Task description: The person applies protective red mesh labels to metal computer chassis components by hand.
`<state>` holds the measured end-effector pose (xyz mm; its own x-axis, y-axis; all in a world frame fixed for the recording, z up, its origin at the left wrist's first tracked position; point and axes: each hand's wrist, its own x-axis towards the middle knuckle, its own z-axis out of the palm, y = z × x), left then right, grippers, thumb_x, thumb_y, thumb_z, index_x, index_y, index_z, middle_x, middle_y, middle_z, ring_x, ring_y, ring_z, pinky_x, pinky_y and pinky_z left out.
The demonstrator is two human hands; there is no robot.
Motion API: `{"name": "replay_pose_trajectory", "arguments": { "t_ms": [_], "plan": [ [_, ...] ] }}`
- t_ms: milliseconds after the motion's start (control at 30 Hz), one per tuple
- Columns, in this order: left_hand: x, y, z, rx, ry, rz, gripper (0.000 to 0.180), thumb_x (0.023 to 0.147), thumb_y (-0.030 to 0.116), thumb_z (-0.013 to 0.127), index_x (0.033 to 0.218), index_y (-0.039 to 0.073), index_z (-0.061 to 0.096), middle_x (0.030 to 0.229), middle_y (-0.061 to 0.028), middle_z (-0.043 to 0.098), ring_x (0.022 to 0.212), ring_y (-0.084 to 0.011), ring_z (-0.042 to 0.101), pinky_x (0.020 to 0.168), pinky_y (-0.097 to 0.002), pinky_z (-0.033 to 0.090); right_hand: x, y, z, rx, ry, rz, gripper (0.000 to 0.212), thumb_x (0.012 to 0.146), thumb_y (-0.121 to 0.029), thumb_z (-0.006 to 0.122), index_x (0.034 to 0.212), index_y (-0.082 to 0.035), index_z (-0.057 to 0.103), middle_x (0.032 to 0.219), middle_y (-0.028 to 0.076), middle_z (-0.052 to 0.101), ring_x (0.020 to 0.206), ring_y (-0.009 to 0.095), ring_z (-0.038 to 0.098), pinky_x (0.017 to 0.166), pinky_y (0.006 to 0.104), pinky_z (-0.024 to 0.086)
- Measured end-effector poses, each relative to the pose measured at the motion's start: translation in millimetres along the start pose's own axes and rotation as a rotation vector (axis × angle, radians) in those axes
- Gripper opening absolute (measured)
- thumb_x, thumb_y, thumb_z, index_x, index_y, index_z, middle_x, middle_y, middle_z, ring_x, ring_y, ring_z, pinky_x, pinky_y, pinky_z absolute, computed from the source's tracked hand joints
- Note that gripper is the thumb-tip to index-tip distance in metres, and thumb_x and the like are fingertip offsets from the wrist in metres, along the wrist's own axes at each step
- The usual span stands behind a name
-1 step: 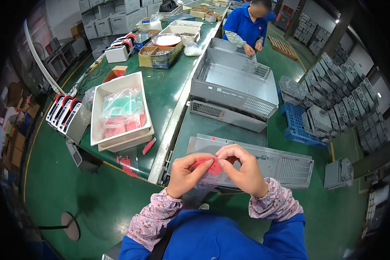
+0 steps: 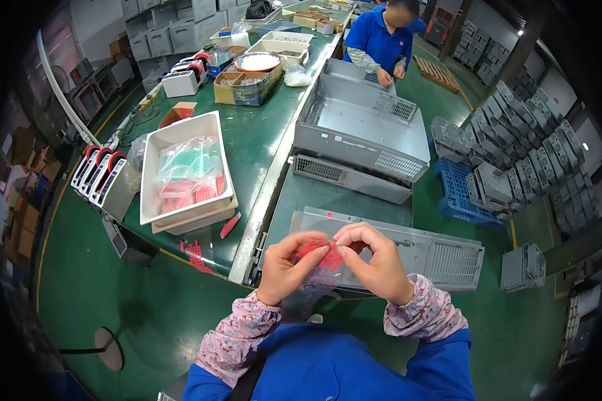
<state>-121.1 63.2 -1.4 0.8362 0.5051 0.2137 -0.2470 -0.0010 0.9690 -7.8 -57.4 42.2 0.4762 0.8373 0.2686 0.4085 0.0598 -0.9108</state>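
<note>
My left hand (image 2: pixel 289 269) and my right hand (image 2: pixel 374 262) are raised together in front of me, fingertips pinching a small clear plastic bag of red pieces (image 2: pixel 321 266) between them. The bag hangs down between the palms, partly hidden by my fingers. Just beyond my hands lies a long grey metal chassis (image 2: pixel 441 254) with a perforated end, on the green work line.
A white tray (image 2: pixel 155 144) holding bags of green and red parts sits to the left on the green table (image 2: pixel 261 134), with a red strip (image 2: pixel 229 226) near its edge. More grey chassis (image 2: pixel 354 120) lie ahead. A person in blue (image 2: pixel 381 40) works at the far end. Stacked grey housings (image 2: pixel 535 154) stand at right.
</note>
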Motion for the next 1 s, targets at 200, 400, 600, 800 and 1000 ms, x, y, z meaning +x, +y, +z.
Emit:
{"name": "replay_pose_trajectory", "arguments": {
  "t_ms": [200,400,600,800,1000],
  "plan": [
    [-1.0,-9.1,1.4,-0.051,0.041,0.243,0.017,0.080,-0.002,0.056,0.097,-0.002,0.058,0.095,-0.0101,0.061,0.084,-0.0135,0.059,0.072,-0.0233,0.048,0.1,-0.4,1.8,-0.023,0.022,-0.038,0.008,0.077,-0.002,0.057,0.085,-0.001,0.056,0.089,0.006,0.057,0.074,0.011,0.051,0.065,0.0230,0.042],
    [2.2,-9.8,0.1,0.092,-0.032,0.259,0.012,0.080,-0.002,0.056,0.091,-0.004,0.059,0.093,-0.0111,0.061,0.079,-0.0132,0.059,0.067,-0.0230,0.048,-0.8,-3.5,2.8,-0.097,0.019,-0.057,0.008,0.076,-0.005,0.059,0.084,-0.004,0.057,0.090,0.004,0.057,0.074,0.012,0.051,0.061,0.0229,0.040],
    [0.6,-8.9,1.0,-0.004,-0.043,0.186,0.010,0.081,-0.001,0.056,0.090,-0.004,0.060,0.094,-0.0109,0.061,0.075,-0.0120,0.058,0.063,-0.0223,0.048,-2.4,-3.8,3.3,-0.125,0.039,-0.072,0.007,0.076,-0.005,0.059,0.083,-0.005,0.057,0.090,0.003,0.057,0.073,0.011,0.051,0.060,0.0228,0.039],
    [0.5,-8.7,1.5,-0.013,-0.042,0.174,0.010,0.080,-0.001,0.056,0.089,-0.004,0.059,0.093,-0.0105,0.061,0.074,-0.0117,0.058,0.063,-0.0222,0.048,-3.8,0.4,1.9,-0.031,0.005,-0.023,0.007,0.077,-0.006,0.059,0.084,-0.004,0.057,0.090,0.003,0.056,0.075,0.010,0.050,0.061,0.0221,0.038],
    [-1.4,-10.8,3.1,0.026,0.016,0.155,0.009,0.079,-0.002,0.056,0.088,-0.003,0.060,0.089,-0.0099,0.062,0.074,-0.0121,0.058,0.064,-0.0225,0.048,-4.6,6.3,3.5,0.040,0.061,0.005,0.008,0.077,-0.006,0.059,0.084,-0.003,0.057,0.092,0.005,0.055,0.078,0.012,0.051,0.064,0.0228,0.039]
  ]
}}
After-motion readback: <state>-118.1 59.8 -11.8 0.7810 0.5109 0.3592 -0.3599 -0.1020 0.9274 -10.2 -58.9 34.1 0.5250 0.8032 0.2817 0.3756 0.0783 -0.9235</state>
